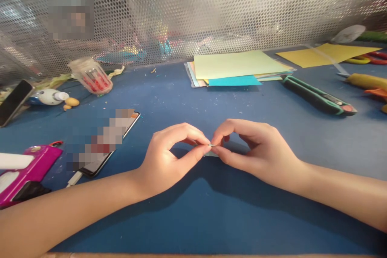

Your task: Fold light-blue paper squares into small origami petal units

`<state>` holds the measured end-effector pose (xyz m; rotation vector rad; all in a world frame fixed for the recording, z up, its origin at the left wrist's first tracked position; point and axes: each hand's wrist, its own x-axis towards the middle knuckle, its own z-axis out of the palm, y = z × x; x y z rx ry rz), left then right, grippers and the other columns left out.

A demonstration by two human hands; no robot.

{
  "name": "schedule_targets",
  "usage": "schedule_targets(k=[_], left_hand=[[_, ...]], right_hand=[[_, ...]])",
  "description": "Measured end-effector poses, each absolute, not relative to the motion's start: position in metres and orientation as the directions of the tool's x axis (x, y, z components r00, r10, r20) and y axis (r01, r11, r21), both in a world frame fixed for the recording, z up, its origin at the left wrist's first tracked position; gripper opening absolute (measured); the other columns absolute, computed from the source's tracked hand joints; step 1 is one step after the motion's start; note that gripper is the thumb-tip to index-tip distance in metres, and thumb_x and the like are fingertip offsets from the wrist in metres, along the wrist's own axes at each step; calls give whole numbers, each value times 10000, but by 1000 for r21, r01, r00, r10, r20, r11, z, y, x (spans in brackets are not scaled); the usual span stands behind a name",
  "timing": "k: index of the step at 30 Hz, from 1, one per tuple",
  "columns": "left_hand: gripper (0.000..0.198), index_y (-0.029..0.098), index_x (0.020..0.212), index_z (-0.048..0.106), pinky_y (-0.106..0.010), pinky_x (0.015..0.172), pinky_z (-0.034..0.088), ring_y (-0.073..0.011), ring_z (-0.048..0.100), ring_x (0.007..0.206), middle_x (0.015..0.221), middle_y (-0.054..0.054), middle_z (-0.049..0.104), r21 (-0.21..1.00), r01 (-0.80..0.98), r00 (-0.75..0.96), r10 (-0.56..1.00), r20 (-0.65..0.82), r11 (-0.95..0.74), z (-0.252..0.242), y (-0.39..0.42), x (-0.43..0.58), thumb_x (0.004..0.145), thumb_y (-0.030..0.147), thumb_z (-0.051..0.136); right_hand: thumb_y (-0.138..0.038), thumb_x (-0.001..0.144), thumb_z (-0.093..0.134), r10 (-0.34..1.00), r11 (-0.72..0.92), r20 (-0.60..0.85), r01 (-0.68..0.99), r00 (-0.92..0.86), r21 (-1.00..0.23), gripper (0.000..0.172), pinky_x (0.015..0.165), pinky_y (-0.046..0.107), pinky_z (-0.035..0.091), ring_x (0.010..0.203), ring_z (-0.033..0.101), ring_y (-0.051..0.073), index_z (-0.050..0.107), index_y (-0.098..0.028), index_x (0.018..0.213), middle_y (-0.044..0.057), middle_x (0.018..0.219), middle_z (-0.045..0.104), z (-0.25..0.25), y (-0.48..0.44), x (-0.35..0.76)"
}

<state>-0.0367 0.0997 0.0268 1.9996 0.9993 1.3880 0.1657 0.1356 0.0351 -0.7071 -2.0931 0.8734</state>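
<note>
My left hand and my right hand meet over the middle of the blue table. Thumb and forefinger of each are pinched together, and the fingertips nearly touch. Between them is a small piece of paper, pale blue-green, mostly covered by the fingers. Its thin edge shows at the fingertips, and whether it is folded I cannot tell. Left of my left hand lies a phone with a white cable plugged in. Beyond my right hand lies a dark green-edged utility knife.
A stack of coloured paper lies at the back, with a yellow sheet to its right. A jar with red contents and a white bottle are at back left. A magenta object lies at left. A perforated metal screen borders the table.
</note>
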Motion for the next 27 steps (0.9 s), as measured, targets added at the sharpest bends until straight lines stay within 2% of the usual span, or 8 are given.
schedule_targets(k=[7, 15, 21, 24, 27], left_hand=[[155, 196, 811, 710, -320, 786, 570, -172, 695, 786, 814, -36, 748, 759, 228, 267, 789, 554, -610, 28, 98, -40, 850, 46, 692], [100, 188, 796, 723, -282, 728, 562, -156, 691, 750, 799, -29, 755, 807, 224, 217, 835, 505, -546, 27, 99, -38, 831, 104, 763], [136, 189, 802, 713, -266, 726, 557, -143, 665, 754, 805, -22, 727, 809, 200, 233, 829, 509, -553, 29, 98, -39, 867, 71, 693], [116, 196, 798, 699, -241, 698, 562, -138, 653, 754, 815, -18, 703, 868, 154, 225, 872, 434, -472, 30, 98, -42, 889, 123, 688], [108, 197, 792, 689, -217, 683, 572, -134, 659, 764, 812, -14, 695, 919, 131, 194, 918, 345, -373, 30, 99, -41, 899, 185, 695]], right_hand=[[-119, 846, 691, 645, 691, 475, 191, -599, -697, 100, 685, 203, 533, 704, 664, 108, 660, -213, 834, -20, 781, 719, 35, 135, 166], [-167, 865, 695, 681, 674, 465, 236, -566, -700, 82, 635, 184, 515, 658, 644, 93, 652, -217, 816, -36, 735, 708, 35, 134, 165], [-172, 840, 712, 665, 691, 469, 242, -582, -681, 78, 646, 211, 520, 661, 641, 111, 652, -220, 830, -26, 744, 714, 35, 134, 165], [-213, 855, 717, 684, 653, 405, 261, -607, -711, 52, 595, 218, 502, 626, 632, 116, 677, -223, 824, -22, 720, 718, 36, 133, 165], [-293, 895, 709, 729, 595, 356, 282, -585, -753, 135, 530, 213, 463, 579, 615, 110, 692, -230, 777, -29, 667, 705, 35, 134, 166]])
